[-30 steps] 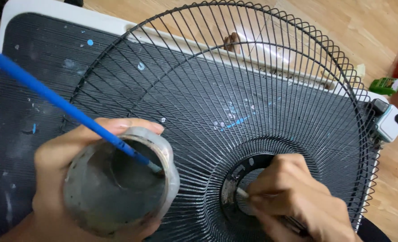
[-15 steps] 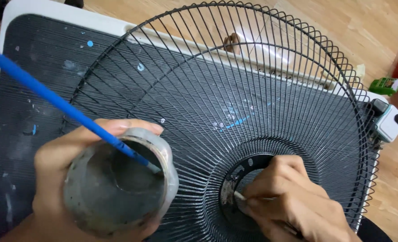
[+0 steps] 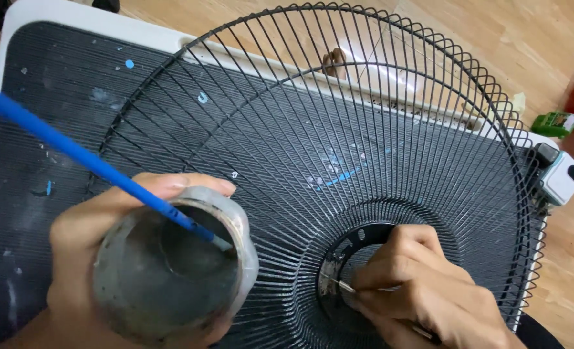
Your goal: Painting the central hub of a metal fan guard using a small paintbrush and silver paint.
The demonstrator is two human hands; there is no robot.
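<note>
the black wire fan guard [image 3: 338,161] lies on a dark ribbed mat [image 3: 54,129] with a white edge, and everything here is told from that guard.

at the guard's middle ring, the right hand [image 3: 422,291] has its fingers pinched tight on a thin brush [image 3: 338,284]. its tip touches a silver-grey patch on the ring.

at the guard's lower left edge, the left hand [image 3: 99,239] wraps its fingers around a grey, paint-smeared cup [image 3: 170,271] — a blue-handled brush [image 3: 93,161] leans inside it, sticking out up and left.

the cup is tipped toward the guard, so paint could drip onto the wires or the mat. the long blue brush could slide out if the cup tips more. the thin brush could slip off the ring and smear the wires — they sit very close together there.

beyond the guard's right rim are a small white camera [image 3: 561,178] and a little green thing [image 3: 555,123] on the wooden floor [image 3: 532,39].
</note>
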